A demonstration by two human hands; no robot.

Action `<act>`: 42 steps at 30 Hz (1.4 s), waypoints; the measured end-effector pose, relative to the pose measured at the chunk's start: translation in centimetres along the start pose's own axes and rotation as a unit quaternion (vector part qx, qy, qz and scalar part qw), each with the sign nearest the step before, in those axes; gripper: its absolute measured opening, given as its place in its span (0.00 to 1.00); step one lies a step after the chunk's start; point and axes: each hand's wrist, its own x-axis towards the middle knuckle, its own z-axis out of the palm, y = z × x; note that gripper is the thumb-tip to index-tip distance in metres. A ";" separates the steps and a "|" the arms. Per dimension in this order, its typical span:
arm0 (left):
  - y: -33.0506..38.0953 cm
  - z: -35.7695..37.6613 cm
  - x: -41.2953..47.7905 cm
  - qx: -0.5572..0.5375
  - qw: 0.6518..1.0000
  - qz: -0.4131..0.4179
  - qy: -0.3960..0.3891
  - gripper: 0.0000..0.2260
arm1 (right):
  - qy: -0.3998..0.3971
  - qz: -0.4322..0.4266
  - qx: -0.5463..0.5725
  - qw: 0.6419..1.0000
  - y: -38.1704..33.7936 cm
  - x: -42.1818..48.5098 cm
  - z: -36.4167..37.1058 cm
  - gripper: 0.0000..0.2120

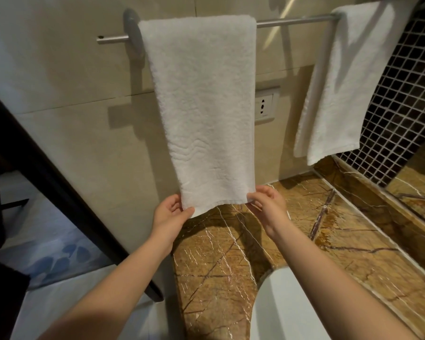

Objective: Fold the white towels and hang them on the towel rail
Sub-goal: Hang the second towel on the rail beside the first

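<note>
A folded white towel (201, 106) hangs over the metal towel rail (292, 22) near its left bracket. My left hand (171, 213) pinches the towel's lower left corner. At the lower right corner, my right hand (268, 203) pinches the hem. A second folded white towel (341, 82) hangs further right on the same rail, untouched.
A wall socket (265, 106) sits between the two towels. Below lies a brown marble counter (329, 241) with a white basin (287, 307) at the bottom edge. A dark mosaic wall (402, 106) is at right, a dark door frame (47, 168) at left.
</note>
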 end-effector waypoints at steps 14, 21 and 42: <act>-0.3 -0.7 0.8 0.041 0.999 0.006 -0.001 0.14 | -0.096 -0.028 -0.172 0.980 -2.1 1.5 2.0 0.09; 0.0 -0.2 0.7 0.025 1.000 -0.003 0.005 0.14 | -0.066 -0.017 -0.120 0.990 -1.7 0.6 1.7 0.08; 2.4 -0.5 -0.4 0.165 0.986 0.031 -0.004 0.10 | -0.108 0.173 0.207 0.957 5.4 -4.7 9.3 0.19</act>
